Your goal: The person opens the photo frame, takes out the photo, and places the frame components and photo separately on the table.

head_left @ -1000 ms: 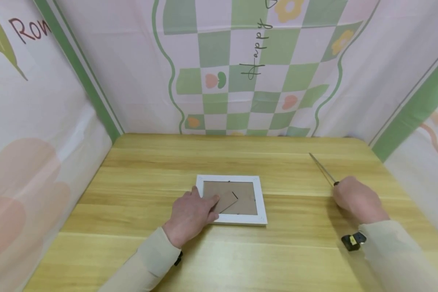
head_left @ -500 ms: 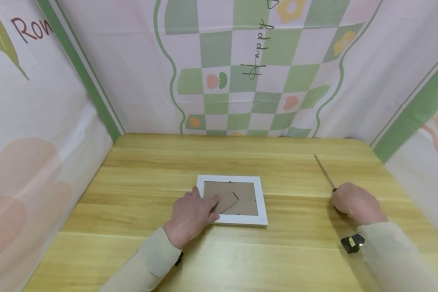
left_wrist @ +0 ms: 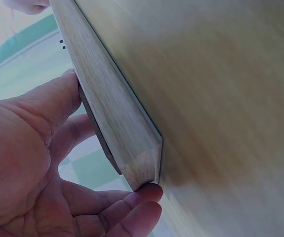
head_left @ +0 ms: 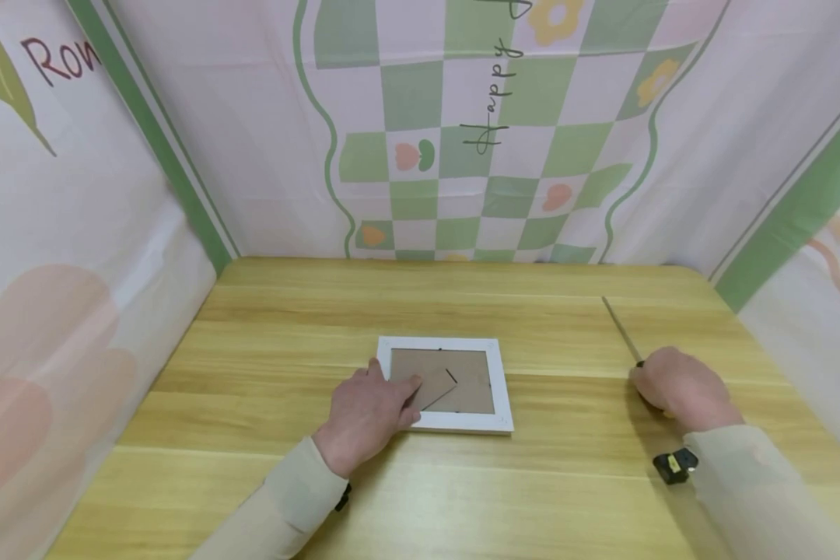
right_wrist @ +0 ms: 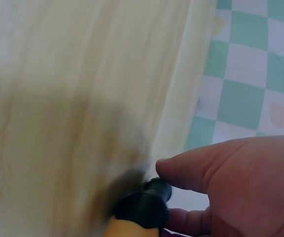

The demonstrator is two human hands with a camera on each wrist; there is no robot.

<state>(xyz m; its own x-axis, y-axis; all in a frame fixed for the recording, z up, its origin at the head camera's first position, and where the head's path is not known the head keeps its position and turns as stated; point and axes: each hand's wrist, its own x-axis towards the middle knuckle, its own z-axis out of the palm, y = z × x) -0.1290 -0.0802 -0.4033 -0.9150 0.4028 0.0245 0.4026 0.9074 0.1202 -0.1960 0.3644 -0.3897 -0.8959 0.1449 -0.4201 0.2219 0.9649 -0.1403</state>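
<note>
A white picture frame [head_left: 502, 389] lies face down on the table, its brown backing board [head_left: 472, 400] and a flap-like stand [head_left: 435, 383] showing. My left hand [head_left: 364, 416] grips the frame's left end. In the left wrist view the thumb touches the frame's long side edge [left_wrist: 107, 94], while other fingers [left_wrist: 144, 195] curl at its end. Out to the right, my right hand [head_left: 682, 389] holds a screwdriver [head_left: 621, 330] whose thin shaft points away from me. The right wrist view shows its black and orange handle [right_wrist: 142, 210] against the fingers; part of that grip is hidden.
The wooden table [head_left: 287, 311] ends at the back against a patterned cloth [head_left: 462, 187] with green and white checks. Cloth walls [head_left: 77, 272] also stand at the sides. Black wrist gear [head_left: 674, 467] hangs under the right sleeve.
The screwdriver's tip has swung slightly to the right, and the right hand's fingers have shifted a little on the handle. My left hand and the picture frame have stayed put.
</note>
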